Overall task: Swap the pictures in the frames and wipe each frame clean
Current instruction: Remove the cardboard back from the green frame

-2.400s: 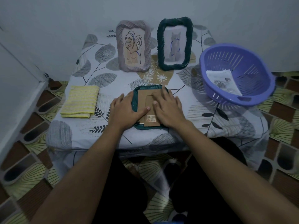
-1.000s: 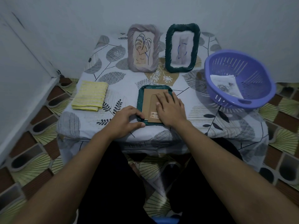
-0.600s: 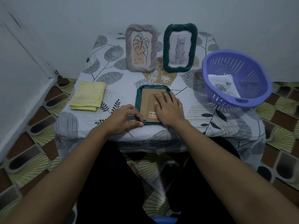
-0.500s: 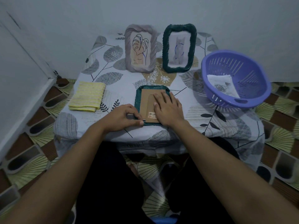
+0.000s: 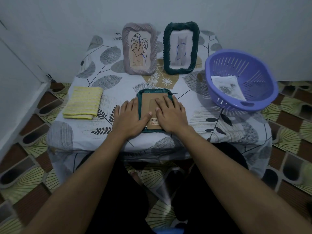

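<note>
Found laid flat, fingers straight, gripping nothing, on cardboard back (image 5: 148, 103) of face-down green frame (image 5: 153, 91) on table (image 5: 118, 85): left hand (image 5: 130, 119), right hand (image 5: 170, 115).

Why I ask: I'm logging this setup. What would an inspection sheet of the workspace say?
Surface: small table under a leaf-print cloth.
Job's things: dark green picture frame face down, brown cardboard backing up; grey ribbed frame with a leaf drawing and second dark green frame standing behind; folded yellow cloth at left.
Clutter: purple plastic basket holding a printed sheet.
Hands: left hand and right hand flat on the face-down frame.
Cables: nothing seen.
Surroundings: grey wall, patterned tile floor.
</note>
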The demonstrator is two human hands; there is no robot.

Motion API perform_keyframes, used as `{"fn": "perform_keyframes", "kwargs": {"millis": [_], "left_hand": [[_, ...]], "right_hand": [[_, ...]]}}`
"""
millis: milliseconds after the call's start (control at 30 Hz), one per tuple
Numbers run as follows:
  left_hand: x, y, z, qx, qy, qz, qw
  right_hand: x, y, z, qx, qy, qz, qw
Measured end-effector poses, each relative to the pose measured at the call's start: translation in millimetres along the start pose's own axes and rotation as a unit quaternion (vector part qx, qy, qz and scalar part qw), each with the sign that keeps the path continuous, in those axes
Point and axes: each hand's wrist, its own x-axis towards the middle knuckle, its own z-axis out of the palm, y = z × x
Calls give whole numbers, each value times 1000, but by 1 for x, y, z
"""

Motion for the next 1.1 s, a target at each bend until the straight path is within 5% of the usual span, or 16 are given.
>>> {"fn": "perform_keyframes", "kwargs": {"millis": [367,633,867,1100], "left_hand": [[1,-2,4,-1,48,10,999],[2,-4,5,-8,58,17,998],[1,-4,5,-5,64,19,998],[0,-2,4,-12,67,19,997]], "right_hand": [[6,6,-16,55,-78,-2,995],[-8,20,-43,55,38,68,995],[-33,32,-48,47,-62,64,995],[-44,27,-42,22,-66,61,996]]}}
